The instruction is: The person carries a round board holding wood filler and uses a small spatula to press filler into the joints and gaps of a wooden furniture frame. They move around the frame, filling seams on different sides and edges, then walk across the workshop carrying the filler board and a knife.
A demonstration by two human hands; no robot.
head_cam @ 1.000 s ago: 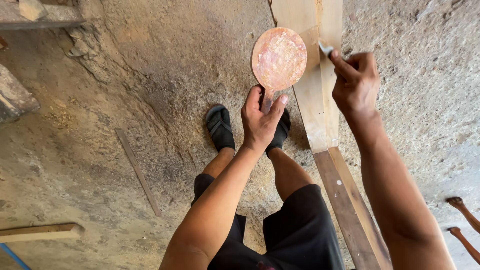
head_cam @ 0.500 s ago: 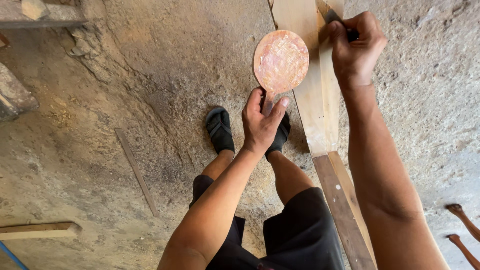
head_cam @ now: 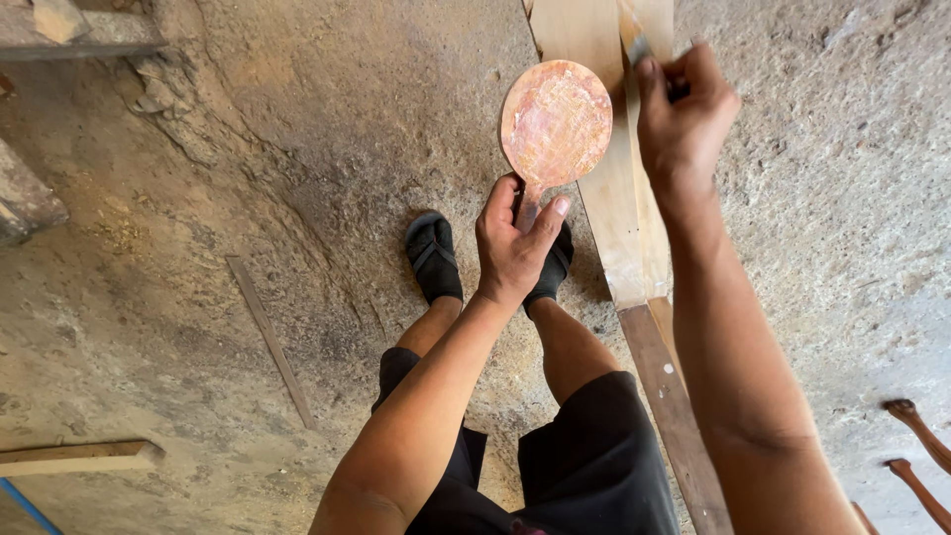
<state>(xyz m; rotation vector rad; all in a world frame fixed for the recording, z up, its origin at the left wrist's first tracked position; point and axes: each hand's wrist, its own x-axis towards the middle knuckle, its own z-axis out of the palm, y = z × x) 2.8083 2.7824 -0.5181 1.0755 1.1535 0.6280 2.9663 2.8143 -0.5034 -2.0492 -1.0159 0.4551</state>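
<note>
Wooden paddle [head_cam: 556, 121] in left hand [head_cam: 515, 248], right hand [head_cam: 684, 119] w/ scraper [head_cam: 636, 48]

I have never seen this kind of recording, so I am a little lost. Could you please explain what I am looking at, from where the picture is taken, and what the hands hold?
There is no machine here. A person wears a camera on the head, so the picture looks straight down at that person's own arms, legs and black sandals on a rough concrete floor.

The left hand holds a round flat disc, pinkish and stained, by its short handle. The right hand is closed on a small tool with a thin blade, and works at a long pale wooden plank that runs up beside the right leg.

On the floor also lie a thin strip of wood and another piece of timber at the lower left.
</note>
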